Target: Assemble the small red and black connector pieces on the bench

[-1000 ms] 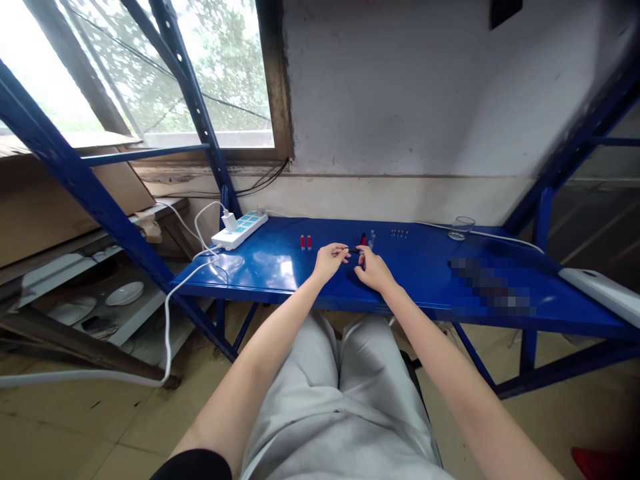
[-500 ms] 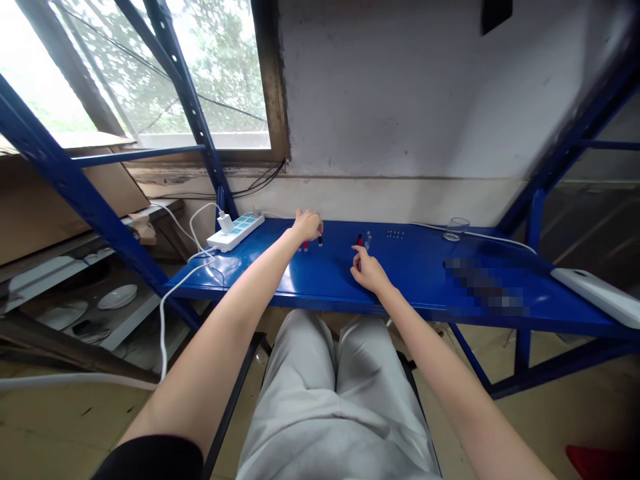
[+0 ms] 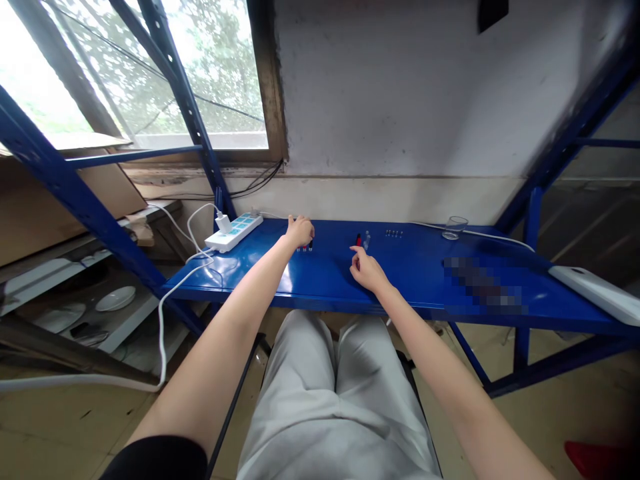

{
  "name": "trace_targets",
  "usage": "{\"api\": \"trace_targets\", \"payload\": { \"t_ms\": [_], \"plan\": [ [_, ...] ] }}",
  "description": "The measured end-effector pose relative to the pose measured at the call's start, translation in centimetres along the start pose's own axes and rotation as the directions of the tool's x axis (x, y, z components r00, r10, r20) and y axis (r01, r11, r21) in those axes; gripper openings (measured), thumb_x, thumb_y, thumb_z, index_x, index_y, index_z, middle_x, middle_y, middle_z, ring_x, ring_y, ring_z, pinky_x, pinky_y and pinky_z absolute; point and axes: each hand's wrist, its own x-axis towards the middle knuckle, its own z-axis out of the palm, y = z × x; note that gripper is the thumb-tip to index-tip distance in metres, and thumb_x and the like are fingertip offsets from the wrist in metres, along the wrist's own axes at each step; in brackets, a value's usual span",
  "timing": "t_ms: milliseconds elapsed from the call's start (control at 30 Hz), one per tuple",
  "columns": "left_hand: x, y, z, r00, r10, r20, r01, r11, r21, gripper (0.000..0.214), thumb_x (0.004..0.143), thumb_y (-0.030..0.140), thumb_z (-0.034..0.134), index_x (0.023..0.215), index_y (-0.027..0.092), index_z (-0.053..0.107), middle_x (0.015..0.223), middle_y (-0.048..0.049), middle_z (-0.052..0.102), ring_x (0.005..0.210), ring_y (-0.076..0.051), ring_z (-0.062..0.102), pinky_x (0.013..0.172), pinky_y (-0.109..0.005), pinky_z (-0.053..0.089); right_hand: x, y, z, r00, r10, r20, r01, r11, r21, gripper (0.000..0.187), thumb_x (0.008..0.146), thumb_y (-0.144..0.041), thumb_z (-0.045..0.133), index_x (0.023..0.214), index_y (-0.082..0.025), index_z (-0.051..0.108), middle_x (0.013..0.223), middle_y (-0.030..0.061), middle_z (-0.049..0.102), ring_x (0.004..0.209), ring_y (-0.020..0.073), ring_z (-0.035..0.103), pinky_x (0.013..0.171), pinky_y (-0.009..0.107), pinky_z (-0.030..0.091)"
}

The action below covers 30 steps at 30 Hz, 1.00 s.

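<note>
My left hand [image 3: 300, 231] is at the back left of the blue table, fingers closed on a small black cylinder with a silver tip [image 3: 311, 245]. Right beside that cylinder stand small red cylinders [image 3: 305, 248], partly hidden by the hand. My right hand [image 3: 367, 268] hovers over or rests on the middle of the table, index finger stretched out and the others curled, with nothing visible in it. Just beyond its fingertip are a small red-and-black piece [image 3: 359, 239] and a clear piece [image 3: 367, 240]. These parts are too small to identify.
Several tiny metal pieces [image 3: 394, 233] lie in a row at the back. A drinking glass [image 3: 455, 228], a pixelated dark object [image 3: 483, 287] and a white device [image 3: 595, 293] are on the right. A power strip [image 3: 234, 232] with cables occupies the left end of the blue table [image 3: 415, 267].
My left hand has moved a little left, bringing the black cylinder next to the red ones. My right hand has stayed about where it was.
</note>
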Motion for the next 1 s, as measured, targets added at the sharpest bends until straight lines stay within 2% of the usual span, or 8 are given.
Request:
{"api": "trace_targets", "payload": {
  "t_ms": [467, 700, 1000],
  "plan": [
    [0.17, -0.33, 0.68, 0.999, -0.035, -0.01, 0.035, 0.998, -0.05, 0.008, 0.062, 0.009, 0.063, 0.061, 0.017, 0.066, 0.092, -0.0107, 0.061, 0.104, -0.031, 0.044, 0.097, -0.058, 0.015, 0.0, -0.11, -0.09, 1.0, 0.017, 0.011, -0.017, 1.0, 0.0, 0.049, 0.078, -0.015, 0.041, 0.126, -0.014, 0.036, 0.08, 0.0046, 0.06, 0.061, 0.0155, 0.053, 0.058, 0.026, 0.037],
    [-0.18, 0.13, -0.09, 0.994, -0.065, 0.087, 0.059, 0.996, 0.064, 0.012, 0.07, 0.014, 0.059, 0.074, 0.019, 0.069, 0.103, -0.0089, 0.06, 0.109, -0.029, 0.043, 0.099, -0.056, 0.017, -0.01, -0.1, -0.13, 0.999, 0.031, 0.019, -0.031, 0.999, -0.008, 0.048, 0.079, -0.014, 0.041, 0.127, -0.013, 0.036, 0.081, 0.0049, 0.06, 0.063, 0.0149, 0.054, 0.06, 0.026, 0.038],
    [-0.24, -0.01, -0.22, 0.992, -0.08, 0.099, 0.069, 0.992, 0.105, 0.013, 0.071, 0.016, 0.06, 0.079, 0.02, 0.07, 0.105, -0.0079, 0.06, 0.109, -0.028, 0.043, 0.097, -0.055, 0.02, -0.06, -0.13, -0.13, 0.999, 0.032, 0.019, -0.032, 0.999, -0.02, 0.046, 0.079, -0.015, 0.041, 0.125, -0.015, 0.038, 0.081, 0.0044, 0.06, 0.065, 0.0154, 0.055, 0.06, 0.026, 0.038]
  ]
}}
